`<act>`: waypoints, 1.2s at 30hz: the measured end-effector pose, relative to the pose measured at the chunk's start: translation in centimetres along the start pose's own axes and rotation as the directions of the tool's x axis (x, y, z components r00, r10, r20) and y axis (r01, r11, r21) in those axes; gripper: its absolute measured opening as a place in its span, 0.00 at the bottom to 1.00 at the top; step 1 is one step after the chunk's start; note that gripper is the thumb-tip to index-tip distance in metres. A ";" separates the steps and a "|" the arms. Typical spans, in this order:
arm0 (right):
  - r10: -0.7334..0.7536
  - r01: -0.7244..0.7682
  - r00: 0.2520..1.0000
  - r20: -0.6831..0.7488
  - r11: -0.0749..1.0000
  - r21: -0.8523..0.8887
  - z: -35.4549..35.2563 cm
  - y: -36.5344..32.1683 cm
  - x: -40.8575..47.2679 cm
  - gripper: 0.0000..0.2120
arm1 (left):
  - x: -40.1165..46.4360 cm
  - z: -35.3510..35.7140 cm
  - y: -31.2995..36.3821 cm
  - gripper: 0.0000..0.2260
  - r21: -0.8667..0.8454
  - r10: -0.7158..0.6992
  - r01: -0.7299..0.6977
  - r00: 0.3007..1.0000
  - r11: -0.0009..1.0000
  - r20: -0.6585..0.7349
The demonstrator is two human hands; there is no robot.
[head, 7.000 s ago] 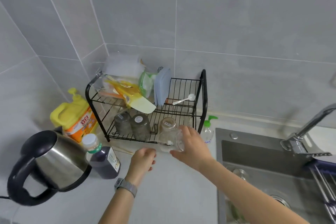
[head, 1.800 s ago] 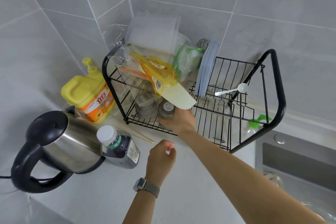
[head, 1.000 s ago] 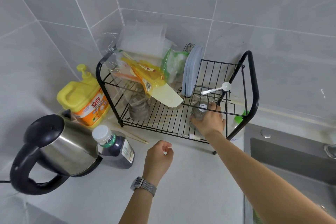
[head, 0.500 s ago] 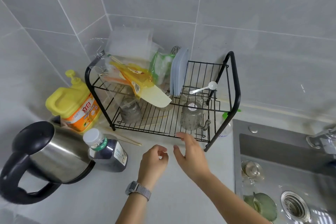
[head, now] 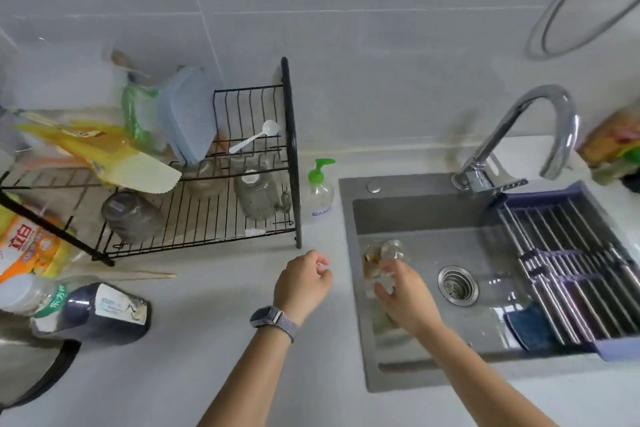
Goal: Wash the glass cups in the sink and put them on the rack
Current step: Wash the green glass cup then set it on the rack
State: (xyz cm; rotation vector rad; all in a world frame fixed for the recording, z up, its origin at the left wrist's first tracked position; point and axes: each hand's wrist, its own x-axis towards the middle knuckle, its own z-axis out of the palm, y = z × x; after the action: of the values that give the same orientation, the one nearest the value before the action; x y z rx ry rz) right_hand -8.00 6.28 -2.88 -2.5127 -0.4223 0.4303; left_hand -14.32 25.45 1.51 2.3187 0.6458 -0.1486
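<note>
Step in hand: fetching next cup from sink [head: 426, 218]. Right hand [head: 403, 291] down in basin at left side, fingers curled on clear glass cup [head: 386, 255]; blur makes it hard to say whether grip is firm or just closing. Left hand [head: 303, 282] over counter beside sink, loosely curled, holding nothing. Rack [head: 291, 135] already carries upturned cups on lower shelf. Faucet [head: 533, 135] not running. Next move, likely: secure hold, lift cup under spout, start water, rinse, then set it upside down on rack.
</note>
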 end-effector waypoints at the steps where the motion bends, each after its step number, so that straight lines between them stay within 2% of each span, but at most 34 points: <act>1: 0.022 -0.022 1.000 -0.003 1.000 -0.013 -0.8 1.0 -0.2 0.17 | 0.1 0.7 1.1 0.10 0.026 0.024 -0.025 0.999 0.999 0.023; 6: 0.104 -0.103 0.995 0.005 0.992 -0.071 -4.6 7.0 -0.7 0.23 | 0.2 4.6 6.0 0.10 0.122 0.118 -0.138 0.981 0.983 0.155; 12: 0.193 -0.182 0.977 0.096 0.977 -0.113 -7.3 14.7 -0.7 0.20 | -0.1 9.8 10.4 0.10 0.192 0.109 -0.146 0.975 0.970 0.192; 15: 0.227 -0.201 0.953 0.200 0.969 -0.141 -7.3 17.6 -0.1 0.19 | -1.0 12.5 11.7 0.11 0.207 0.068 -0.107 0.980 0.973 0.186; 17: 0.250 -0.212 0.912 0.326 0.966 -0.148 -6.5 18.8 0.7 0.19 | -1.8 14.0 12.3 0.10 0.203 0.004 -0.041 0.983 0.978 0.181; 20: 0.232 -0.140 0.823 0.519 0.968 -0.210 -4.4 20.1 2.5 0.20 | -2.5 15.5 12.6 0.10 0.189 -0.085 0.059 0.987 0.980 0.133; 24: 0.247 -0.065 0.722 0.646 0.954 -0.293 -1.3 21.1 4.1 0.16 | -3.7 16.4 12.9 0.09 0.173 -0.162 0.153 0.986 0.973 0.038; 31: 0.284 -0.149 0.680 0.676 0.956 -0.252 2.9 22.6 3.8 0.21 | -7.9 17.0 11.1 0.09 0.095 -0.263 0.269 0.962 0.958 -0.067; 34: 0.237 -0.101 0.674 0.700 0.968 -0.230 4.7 22.5 3.3 0.23 | -9.7 16.8 10.1 0.09 0.074 -0.283 0.290 0.954 0.954 -0.096; 36: 0.194 -0.080 0.692 0.695 0.978 -0.193 5.6 22.1 3.2 0.20 | -10.4 16.5 9.5 0.09 0.046 -0.305 0.313 0.943 0.949 -0.132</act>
State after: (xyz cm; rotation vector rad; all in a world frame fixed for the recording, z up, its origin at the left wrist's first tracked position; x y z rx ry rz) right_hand -2.71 -7.54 -20.49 -2.4314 -0.5640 1.5155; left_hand -17.48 4.30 -1.93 2.2886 1.0829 -0.1746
